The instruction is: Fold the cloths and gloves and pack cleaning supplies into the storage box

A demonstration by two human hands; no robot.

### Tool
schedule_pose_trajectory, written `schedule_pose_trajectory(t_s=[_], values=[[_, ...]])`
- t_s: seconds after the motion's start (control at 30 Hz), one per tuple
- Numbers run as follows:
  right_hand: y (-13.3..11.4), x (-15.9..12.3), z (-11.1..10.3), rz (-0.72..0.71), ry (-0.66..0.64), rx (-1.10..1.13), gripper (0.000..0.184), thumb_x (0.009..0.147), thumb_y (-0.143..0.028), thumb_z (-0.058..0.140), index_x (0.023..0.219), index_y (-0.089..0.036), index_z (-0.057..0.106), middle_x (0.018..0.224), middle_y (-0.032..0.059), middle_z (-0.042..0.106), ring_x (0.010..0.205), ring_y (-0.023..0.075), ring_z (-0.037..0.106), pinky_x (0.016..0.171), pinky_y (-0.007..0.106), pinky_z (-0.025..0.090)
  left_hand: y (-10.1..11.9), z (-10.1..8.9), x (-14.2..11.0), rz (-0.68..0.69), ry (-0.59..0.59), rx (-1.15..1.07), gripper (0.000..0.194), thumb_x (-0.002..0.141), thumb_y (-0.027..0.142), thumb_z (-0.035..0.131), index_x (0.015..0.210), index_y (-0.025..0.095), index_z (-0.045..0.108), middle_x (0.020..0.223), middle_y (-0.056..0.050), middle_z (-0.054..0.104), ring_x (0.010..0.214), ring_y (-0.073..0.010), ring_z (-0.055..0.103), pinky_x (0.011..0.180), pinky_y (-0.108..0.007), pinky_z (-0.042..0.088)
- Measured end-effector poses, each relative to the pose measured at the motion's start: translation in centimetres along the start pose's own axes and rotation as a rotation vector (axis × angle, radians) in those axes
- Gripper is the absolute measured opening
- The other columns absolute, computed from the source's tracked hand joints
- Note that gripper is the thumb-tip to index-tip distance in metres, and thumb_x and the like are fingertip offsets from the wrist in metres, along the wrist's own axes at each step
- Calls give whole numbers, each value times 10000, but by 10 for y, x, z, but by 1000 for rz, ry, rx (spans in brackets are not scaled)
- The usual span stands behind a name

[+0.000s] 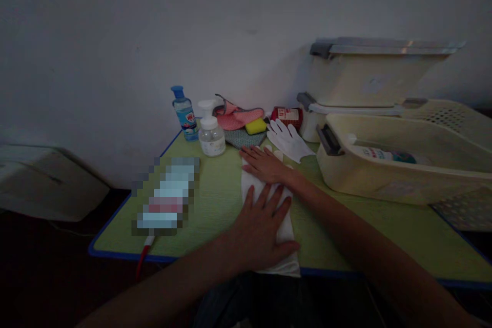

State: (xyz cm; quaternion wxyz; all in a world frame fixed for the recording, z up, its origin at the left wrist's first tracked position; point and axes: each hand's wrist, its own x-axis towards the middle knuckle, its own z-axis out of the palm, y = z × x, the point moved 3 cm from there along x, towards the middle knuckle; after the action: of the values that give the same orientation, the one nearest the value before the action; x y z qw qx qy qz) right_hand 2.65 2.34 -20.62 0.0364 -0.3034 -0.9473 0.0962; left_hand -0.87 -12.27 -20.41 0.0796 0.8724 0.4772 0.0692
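Note:
A white glove (285, 225) lies flat on the green table, its fingertips pointing to the back and its lower end reaching over the front edge. My left hand (259, 228) rests palm down on its lower half with the fingers spread. Farther up, my right hand (265, 165) lies flat across the finger end, fingers stretched out and partly covering it. Neither hand grips anything. Another white glove (288, 141) is spread out just behind my right hand, apart from it.
Behind my hands are a yellow sponge (255, 126), pink cloth (234, 117), grey cloth (244, 138) and red container (286, 117). A pump bottle (212, 138) and blue bottle (186, 118) stand left. A blurred-out phone (169, 195) has a red cable. Cream bins (384, 184) fill the right.

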Motion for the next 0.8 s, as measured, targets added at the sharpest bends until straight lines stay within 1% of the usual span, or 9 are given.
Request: schedule_pose_trajectory(t_s=[0.1,0.2,0.27,0.37,0.43,0.5,0.6,0.7,0.8], values=[[4,1,-5,17,14,186,586,903,-496,291,1398,-183,279,1470,80,211,1361,267,147,1079,546,73,0,0,0,-4,-5,-5,753,826,644,256,1399,158,211,1496,-127,122,1371,-327,43,1055,-590,104],[13,-2,-24,36,72,348,612,922,-507,129,1421,-160,198,1469,78,224,1352,198,202,1100,467,132,0,-1,-1,-9,-7,-12,755,824,646,263,1403,164,206,1497,-117,111,1369,-330,49,1062,-583,86],[19,-8,-40,42,175,387,641,921,-496,29,1429,-126,150,1478,83,194,1353,158,196,1105,401,167,0,-2,-1,-12,-9,-16,757,823,643,274,1405,164,199,1498,-115,104,1368,-334,51,1063,-583,82],[23,-24,-57,17,320,417,671,902,-558,95,1405,-145,257,1456,85,269,1342,175,233,1108,399,163,0,-2,-1,-4,-12,-18,754,825,633,290,1405,160,201,1497,-120,103,1366,-341,55,1058,-589,86],[22,-35,-53,-13,266,327,675,893,-575,132,1390,-149,299,1444,95,298,1338,197,244,1105,420,164,1,-2,-1,0,-10,-17,751,826,628,298,1404,159,203,1495,-126,110,1365,-344,67,1055,-593,95],[21,-43,-41,-24,150,186,658,903,-544,147,1395,-128,283,1452,111,273,1349,217,208,1099,447,163,0,-1,0,-3,0,-15,747,825,627,303,1402,161,209,1493,-127,124,1365,-342,77,1054,-592,100],[24,-49,-22,52,31,-3,600,924,-457,170,1406,-108,243,1464,124,231,1362,240,142,1090,491,148,0,0,0,-7,13,-16,747,826,632,295,1399,159,220,1487,-125,161,1366,-336,78,1060,-586,94],[28,-51,-12,147,3,-109,564,929,-408,175,1408,-118,239,1469,113,222,1364,248,122,1086,511,141,0,0,-1,-6,7,-19,747,828,633,285,1397,152,227,1483,-125,182,1367,-334,70,1064,-583,86],[29,-50,-11,168,18,-143,556,930,-406,163,1414,-140,227,1471,95,224,1364,247,122,1085,517,142,1,-1,-1,-9,-1,-16,745,828,632,288,1398,155,225,1489,-126,150,1368,-330,57,1068,-578,77]])
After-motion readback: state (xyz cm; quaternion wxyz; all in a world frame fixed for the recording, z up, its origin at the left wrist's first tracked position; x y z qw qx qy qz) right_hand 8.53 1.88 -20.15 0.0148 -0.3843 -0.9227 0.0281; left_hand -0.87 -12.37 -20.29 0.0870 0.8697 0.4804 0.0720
